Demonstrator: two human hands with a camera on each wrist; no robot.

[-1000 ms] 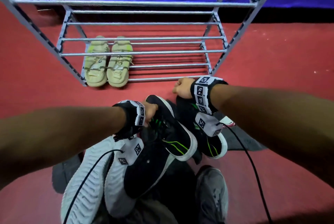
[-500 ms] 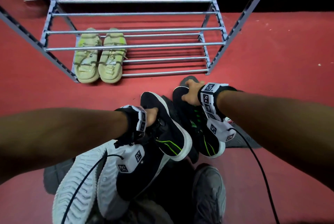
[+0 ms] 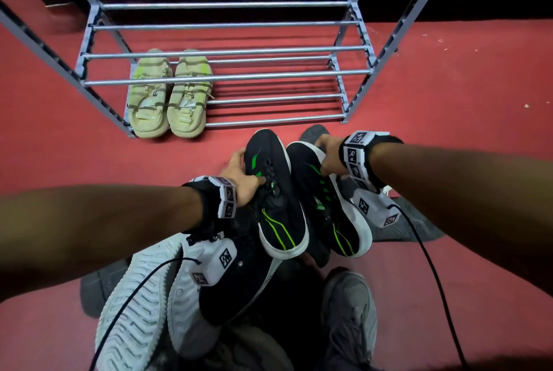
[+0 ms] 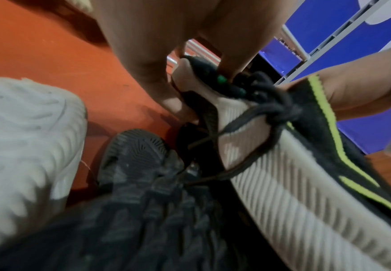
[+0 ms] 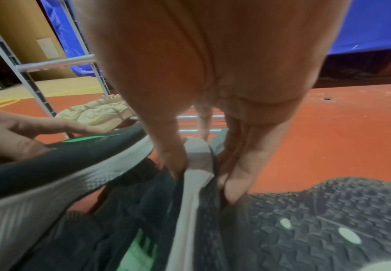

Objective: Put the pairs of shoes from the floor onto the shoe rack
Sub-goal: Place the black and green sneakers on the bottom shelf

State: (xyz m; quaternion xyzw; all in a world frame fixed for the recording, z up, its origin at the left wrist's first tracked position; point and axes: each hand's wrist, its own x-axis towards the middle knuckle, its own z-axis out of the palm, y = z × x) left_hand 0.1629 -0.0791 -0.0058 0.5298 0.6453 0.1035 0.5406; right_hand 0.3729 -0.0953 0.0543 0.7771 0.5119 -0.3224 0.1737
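A pair of black sneakers with green stripes and white soles is held above the shoe pile, toes toward the shoe rack (image 3: 215,77). My left hand (image 3: 244,171) grips the left black sneaker (image 3: 278,209) at its lace area and side; in the left wrist view my fingers (image 4: 164,91) curl round the left black sneaker (image 4: 282,174). My right hand (image 3: 327,155) pinches the right black sneaker (image 3: 326,206) by its sole edge, thumb (image 5: 171,155) inside, on the right black sneaker (image 5: 197,183).
Beige sandals (image 3: 167,95) stand on the left of the rack's bottom shelf; the bars to their right are bare. On the red floor below my arms lie white-soled shoes (image 3: 140,305), a black shoe (image 3: 236,287) and grey shoes (image 3: 347,311). Wrist cables hang down.
The left sneaker has swung so that its toe points at the rack, and my left hand has slid forward along it. The right hand and its sneaker have shifted slightly right.
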